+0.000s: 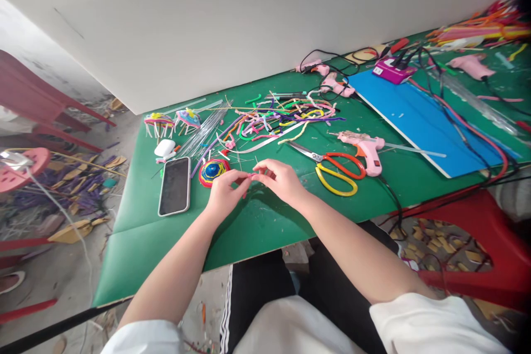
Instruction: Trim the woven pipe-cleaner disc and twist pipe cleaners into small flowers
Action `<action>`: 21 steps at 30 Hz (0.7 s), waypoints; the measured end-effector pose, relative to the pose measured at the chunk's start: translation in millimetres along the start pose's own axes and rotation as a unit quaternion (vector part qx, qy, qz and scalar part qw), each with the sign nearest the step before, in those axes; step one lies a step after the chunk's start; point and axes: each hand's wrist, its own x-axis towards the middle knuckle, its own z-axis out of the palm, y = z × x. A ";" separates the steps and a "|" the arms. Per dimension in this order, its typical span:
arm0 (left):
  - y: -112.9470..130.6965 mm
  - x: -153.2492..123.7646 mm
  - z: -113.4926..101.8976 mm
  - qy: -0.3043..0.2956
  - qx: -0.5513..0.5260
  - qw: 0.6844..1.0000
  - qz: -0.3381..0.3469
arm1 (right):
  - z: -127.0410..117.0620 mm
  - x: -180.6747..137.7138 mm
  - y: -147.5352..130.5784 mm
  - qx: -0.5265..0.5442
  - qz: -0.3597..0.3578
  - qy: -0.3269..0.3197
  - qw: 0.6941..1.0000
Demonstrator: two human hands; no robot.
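Observation:
My left hand (227, 191) and my right hand (279, 177) meet above the green table (136, 243), fingertips pinched together on a short pink pipe cleaner (251, 177). Just left of my left hand lies a round coiled disc (213, 170) of red, yellow and blue. A pile of coloured pipe cleaners (282, 116) lies beyond the hands. Scissors (336, 168) with red and yellow handles rest to the right of my right hand.
A phone (175, 185) lies face up at left, white earbuds case (165, 148) behind it. A pink glue gun (365, 149) sits by a blue board (423, 116). More glue guns, cables and a power strip (393, 71) lie at the back. A red stool (485, 254) stands at right.

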 end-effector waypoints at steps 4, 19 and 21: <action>-1.9 -0.4 0.1 0.004 -0.018 1.000 -0.024 | 0.3 1.7 0.9 0.030 0.005 -0.012 0.999; 2.1 0.2 0.8 0.002 -0.024 0.997 -0.070 | 4.6 -1.4 3.1 -0.042 -0.065 -0.019 0.997; 1.2 0.6 0.4 -0.003 -0.045 0.995 -0.087 | 4.8 -2.2 3.6 -0.051 -0.082 -0.019 0.995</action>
